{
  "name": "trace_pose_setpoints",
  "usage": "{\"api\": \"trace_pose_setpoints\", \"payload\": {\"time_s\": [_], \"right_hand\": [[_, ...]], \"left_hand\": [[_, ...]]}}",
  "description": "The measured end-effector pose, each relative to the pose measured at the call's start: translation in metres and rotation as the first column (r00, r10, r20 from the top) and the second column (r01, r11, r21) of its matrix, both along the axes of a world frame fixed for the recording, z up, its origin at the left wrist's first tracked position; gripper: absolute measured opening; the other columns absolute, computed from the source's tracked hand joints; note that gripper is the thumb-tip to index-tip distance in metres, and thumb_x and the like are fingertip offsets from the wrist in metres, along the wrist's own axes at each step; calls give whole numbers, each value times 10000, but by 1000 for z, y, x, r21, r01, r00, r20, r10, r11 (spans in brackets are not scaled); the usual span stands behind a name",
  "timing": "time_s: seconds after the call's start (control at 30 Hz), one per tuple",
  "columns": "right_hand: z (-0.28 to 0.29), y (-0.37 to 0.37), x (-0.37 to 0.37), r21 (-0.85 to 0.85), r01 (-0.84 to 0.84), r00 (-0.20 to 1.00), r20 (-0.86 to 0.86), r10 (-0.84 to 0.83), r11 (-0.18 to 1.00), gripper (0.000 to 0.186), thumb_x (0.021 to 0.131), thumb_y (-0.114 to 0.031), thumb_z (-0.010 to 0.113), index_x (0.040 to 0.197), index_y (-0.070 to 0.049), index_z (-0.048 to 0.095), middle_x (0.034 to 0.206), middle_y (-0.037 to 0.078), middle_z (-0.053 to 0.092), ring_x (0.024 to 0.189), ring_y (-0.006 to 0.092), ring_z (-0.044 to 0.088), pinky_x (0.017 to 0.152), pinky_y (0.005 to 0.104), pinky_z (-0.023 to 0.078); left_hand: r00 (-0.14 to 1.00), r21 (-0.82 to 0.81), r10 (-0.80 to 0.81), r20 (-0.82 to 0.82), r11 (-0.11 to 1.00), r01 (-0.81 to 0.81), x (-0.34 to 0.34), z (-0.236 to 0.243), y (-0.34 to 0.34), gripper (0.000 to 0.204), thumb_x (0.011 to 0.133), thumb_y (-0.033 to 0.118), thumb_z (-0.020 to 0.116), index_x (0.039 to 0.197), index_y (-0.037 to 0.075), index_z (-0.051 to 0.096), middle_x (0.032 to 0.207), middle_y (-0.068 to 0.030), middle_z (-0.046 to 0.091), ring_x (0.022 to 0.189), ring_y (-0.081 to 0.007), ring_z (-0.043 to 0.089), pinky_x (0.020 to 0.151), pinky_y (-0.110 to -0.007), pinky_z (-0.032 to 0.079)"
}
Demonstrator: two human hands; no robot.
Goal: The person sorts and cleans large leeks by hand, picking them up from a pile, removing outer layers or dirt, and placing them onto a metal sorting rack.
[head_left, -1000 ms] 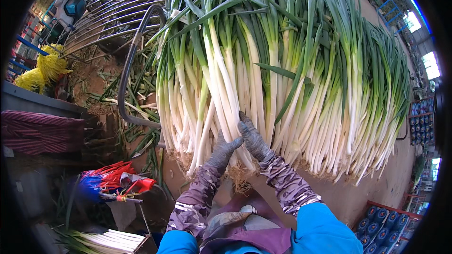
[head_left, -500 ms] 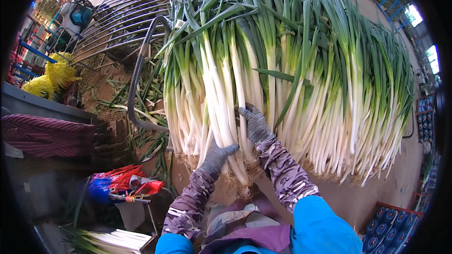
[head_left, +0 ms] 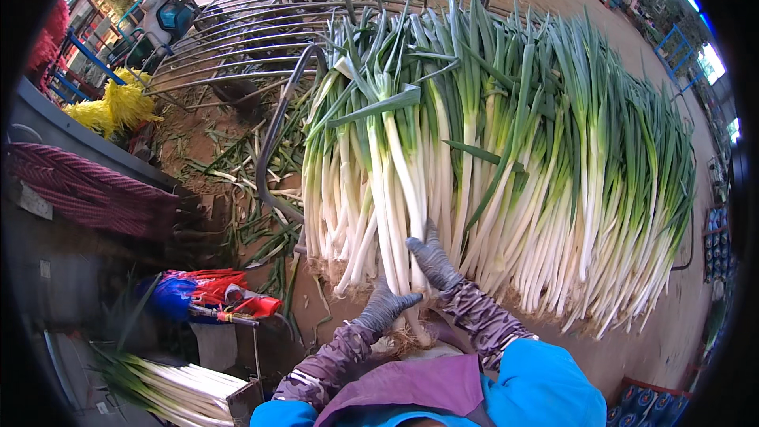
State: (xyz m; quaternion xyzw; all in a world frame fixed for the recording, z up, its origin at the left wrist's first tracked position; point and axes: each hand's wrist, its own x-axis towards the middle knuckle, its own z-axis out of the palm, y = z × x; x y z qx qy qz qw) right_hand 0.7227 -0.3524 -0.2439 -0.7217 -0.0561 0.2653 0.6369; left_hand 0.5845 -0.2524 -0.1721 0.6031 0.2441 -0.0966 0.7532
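A handful of long leeks (head_left: pixel 395 194), white stalks below green leaves, lies over the front left part of a broad pile of similar leeks (head_left: pixel 553 205). My left hand (head_left: pixel 383 307), in a grey glove, is closed round the handful's white lower ends, just above the tangled roots (head_left: pixel 413 336). My right hand (head_left: pixel 433 261), also gloved, grips the same stalks from the right, a little higher up, with some fingers hidden behind them. The pile rests on a metal rack whose bent tube (head_left: pixel 270 150) shows at its left side.
An empty barred rack (head_left: pixel 261 16) stands behind, among leek scraps (head_left: pixel 237 158). At left are yellow strands (head_left: pixel 115 111), a maroon woven bundle (head_left: pixel 95 190), red and blue ties (head_left: pixel 205 292) and trimmed leeks (head_left: pixel 182 387) lower down. Stacked blue items (head_left: pixel 652 403) sit lower right.
Both hands and the gripped leeks have moved toward my body, lower in view, with the bundle's leaves drawn down over the pile. The whole view has also shifted slightly.
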Motion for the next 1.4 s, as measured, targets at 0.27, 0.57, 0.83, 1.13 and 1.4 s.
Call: {"api": "trace_pose_setpoints", "payload": {"time_s": [0.27,0.57,0.83,1.13,1.4], "right_hand": [[25,-42,-36,288,8,959,-275,75,958,609,886,-244,671,1383,30,450,1135,109,619,989,175,592,852,331,516],[92,3,125,407,-118,956,-201,215,906,445,875,-220,711,1191,51,553,1017,163,683,913,249,692,877,371,579],[70,-29,-2,299,10,925,-366,105,954,271,997,-230,529,1088,10,614,944,106,655,883,230,673,802,369,588],[41,-45,-38,179,-156,941,-273,202,971,461,958,-194,624,1348,14,495,1110,105,659,985,198,642,899,329,530],[-13,-43,-44,216,-265,939,-162,302,940,631,943,-415,652,1369,24,497,1230,104,621,1107,171,560,987,322,445]], "left_hand": [[997,-244,53,62,969,-37,-11,-51,4,781,792,124,814,1437,23,386,1290,-126,581,1155,-246,585,1000,-355,480],[992,-192,-11,122,981,35,73,53,46,690,792,150,775,1383,8,450,1177,-105,614,1094,-214,598,992,-345,485],[999,-311,-41,24,949,46,-23,-8,13,656,799,162,813,1352,-4,502,1186,-85,622,1052,-190,611,928,-340,520],[999,-269,-36,41,962,45,-19,-12,12,703,796,112,773,1403,-3,437,1290,-120,582,1179,-232,566,1003,-352,479],[999,-330,29,-20,943,-34,-18,-66,30,583,804,83,705,1341,-8,499,1154,-132,648,1012,-274,655,901,-379,549]]}}
